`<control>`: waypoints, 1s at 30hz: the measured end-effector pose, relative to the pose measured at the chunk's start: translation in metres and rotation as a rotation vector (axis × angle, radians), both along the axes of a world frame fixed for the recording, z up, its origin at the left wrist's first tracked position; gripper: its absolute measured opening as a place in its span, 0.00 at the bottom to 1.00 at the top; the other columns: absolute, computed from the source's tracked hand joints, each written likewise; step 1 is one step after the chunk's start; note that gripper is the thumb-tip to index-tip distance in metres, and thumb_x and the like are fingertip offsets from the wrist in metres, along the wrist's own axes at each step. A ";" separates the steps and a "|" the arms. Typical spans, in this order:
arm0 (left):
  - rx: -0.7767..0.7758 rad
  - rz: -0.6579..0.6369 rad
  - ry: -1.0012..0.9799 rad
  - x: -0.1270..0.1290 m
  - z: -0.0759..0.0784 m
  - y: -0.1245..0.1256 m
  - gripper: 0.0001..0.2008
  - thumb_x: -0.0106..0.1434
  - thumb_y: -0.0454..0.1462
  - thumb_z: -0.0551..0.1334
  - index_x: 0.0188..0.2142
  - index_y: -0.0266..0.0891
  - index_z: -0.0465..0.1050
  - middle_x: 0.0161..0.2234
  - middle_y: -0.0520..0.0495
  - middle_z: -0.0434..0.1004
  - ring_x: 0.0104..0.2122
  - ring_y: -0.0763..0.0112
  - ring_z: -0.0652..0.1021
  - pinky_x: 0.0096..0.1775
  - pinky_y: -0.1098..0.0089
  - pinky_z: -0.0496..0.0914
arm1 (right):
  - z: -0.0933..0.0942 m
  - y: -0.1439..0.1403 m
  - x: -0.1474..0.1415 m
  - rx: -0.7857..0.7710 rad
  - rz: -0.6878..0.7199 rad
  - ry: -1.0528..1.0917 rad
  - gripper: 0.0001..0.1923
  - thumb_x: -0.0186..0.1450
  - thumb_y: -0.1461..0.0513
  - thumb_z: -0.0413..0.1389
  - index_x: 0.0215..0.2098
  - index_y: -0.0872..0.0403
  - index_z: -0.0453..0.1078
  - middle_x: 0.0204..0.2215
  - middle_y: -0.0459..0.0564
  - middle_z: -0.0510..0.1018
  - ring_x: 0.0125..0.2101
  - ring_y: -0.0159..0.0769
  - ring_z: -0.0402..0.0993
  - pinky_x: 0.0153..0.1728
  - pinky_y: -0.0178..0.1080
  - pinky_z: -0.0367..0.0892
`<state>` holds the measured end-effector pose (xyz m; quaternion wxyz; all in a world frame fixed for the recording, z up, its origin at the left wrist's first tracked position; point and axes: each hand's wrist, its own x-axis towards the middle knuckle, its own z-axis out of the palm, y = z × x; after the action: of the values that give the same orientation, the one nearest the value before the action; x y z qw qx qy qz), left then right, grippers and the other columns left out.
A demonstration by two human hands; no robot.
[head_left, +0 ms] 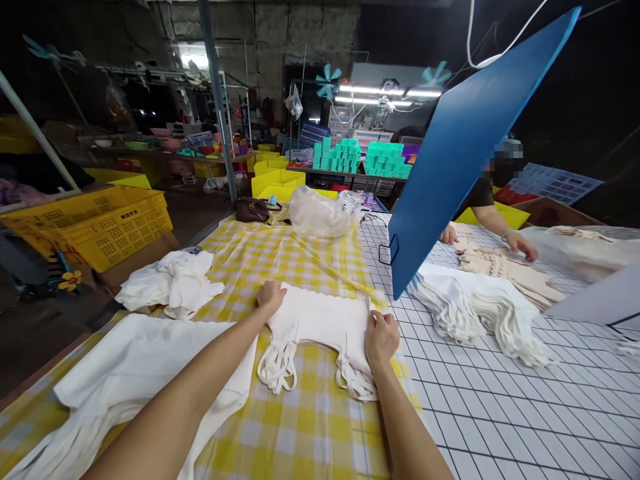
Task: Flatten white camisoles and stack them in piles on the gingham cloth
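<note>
1. The left hand [271,295] reaches forward on an almost straight arm that enters from the lower left. Palm down and fingers loosely curled, it presses the far left corner of a folded white garment [320,327]; it does not pinch the cloth.
2. The right hand [381,337] comes up from the bottom edge on a forearm running nearly straight away from the viewer. Its fingers are bent over the garment's right edge and its knuckles face up. Whether it pinches the cloth or only holds it down I cannot tell.
3. The garment lies flat on the yellow checked cloth [310,427] that covers the worktop, between the two hands. Its long axis runs left to right.
4. Its straps [278,368] hang toward the viewer in two bunches, one under each hand.
5. A larger white pile [135,373] lies left of it, under the left forearm. A crumpled white piece [173,283] sits farther back on the left.
6. On the right, a stack of white garments [470,307] rests on white gridded sheet [525,413] below a tilted blue board [465,140].
7. Another person's hands [520,245] rest on beige cloth [505,267] beyond it.
</note>
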<state>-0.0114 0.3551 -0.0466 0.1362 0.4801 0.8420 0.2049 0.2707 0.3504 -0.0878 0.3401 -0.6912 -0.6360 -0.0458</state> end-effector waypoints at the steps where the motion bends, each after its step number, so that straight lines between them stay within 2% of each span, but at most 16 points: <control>1: -0.010 0.013 -0.011 0.000 0.000 0.001 0.09 0.55 0.41 0.59 0.30 0.37 0.73 0.39 0.37 0.75 0.42 0.58 0.74 0.36 0.67 0.67 | 0.000 0.000 0.000 -0.017 -0.009 0.019 0.15 0.64 0.60 0.45 0.39 0.55 0.73 0.30 0.52 0.68 0.31 0.36 0.62 0.31 0.37 0.53; 8: 0.076 0.032 -0.045 0.004 0.006 0.001 0.04 0.55 0.36 0.59 0.31 0.39 0.71 0.46 0.41 0.69 0.49 0.58 0.67 0.42 0.66 0.65 | 0.002 0.001 0.001 -0.100 -0.036 0.091 0.19 0.65 0.56 0.43 0.39 0.58 0.71 0.31 0.54 0.73 0.31 0.38 0.66 0.31 0.38 0.52; 11: 0.132 0.045 -0.093 0.009 0.012 -0.004 0.05 0.57 0.37 0.57 0.32 0.38 0.69 0.43 0.42 0.70 0.46 0.61 0.69 0.43 0.66 0.64 | 0.005 0.000 0.000 -0.082 -0.032 0.124 0.19 0.65 0.57 0.41 0.38 0.57 0.71 0.33 0.54 0.74 0.33 0.39 0.67 0.35 0.40 0.53; 14: 0.201 0.017 -0.163 0.015 0.022 -0.010 0.05 0.60 0.36 0.55 0.35 0.38 0.67 0.39 0.44 0.73 0.40 0.68 0.72 0.40 0.70 0.65 | 0.009 -0.001 -0.001 -0.065 -0.004 0.252 0.20 0.64 0.57 0.40 0.39 0.57 0.70 0.37 0.56 0.75 0.36 0.40 0.67 0.39 0.42 0.54; 18: 0.302 -0.034 -0.228 0.023 0.041 -0.024 0.05 0.62 0.35 0.52 0.37 0.39 0.65 0.36 0.48 0.74 0.35 0.72 0.73 0.36 0.74 0.64 | 0.021 -0.006 0.001 -0.081 0.043 0.337 0.23 0.63 0.56 0.38 0.41 0.58 0.69 0.38 0.57 0.76 0.34 0.39 0.69 0.37 0.38 0.58; 21: 0.419 -0.092 -0.250 0.027 0.060 -0.040 0.05 0.62 0.35 0.53 0.37 0.39 0.65 0.31 0.51 0.73 0.31 0.73 0.72 0.33 0.75 0.62 | 0.039 -0.015 0.006 -0.059 0.044 0.438 0.27 0.62 0.49 0.40 0.41 0.59 0.71 0.34 0.56 0.77 0.31 0.38 0.69 0.34 0.36 0.60; 25: 0.600 -0.204 -0.267 0.027 0.090 -0.069 0.06 0.62 0.36 0.52 0.32 0.38 0.66 0.21 0.54 0.66 0.22 0.76 0.66 0.27 0.75 0.58 | 0.077 -0.041 0.017 0.083 0.075 0.620 0.32 0.56 0.42 0.47 0.38 0.60 0.73 0.29 0.54 0.77 0.29 0.37 0.69 0.33 0.35 0.61; 30: 0.786 -0.287 -0.354 0.023 0.125 -0.122 0.11 0.62 0.41 0.52 0.30 0.36 0.68 0.18 0.56 0.59 0.20 0.78 0.61 0.25 0.76 0.55 | 0.127 -0.095 0.033 0.249 0.084 0.722 0.29 0.53 0.44 0.54 0.36 0.60 0.74 0.28 0.52 0.77 0.31 0.38 0.69 0.33 0.36 0.63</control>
<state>0.0116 0.2331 0.0780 0.1124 0.5648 0.5891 0.5668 0.3032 0.2550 0.0396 0.6251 -0.5896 -0.4925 0.1377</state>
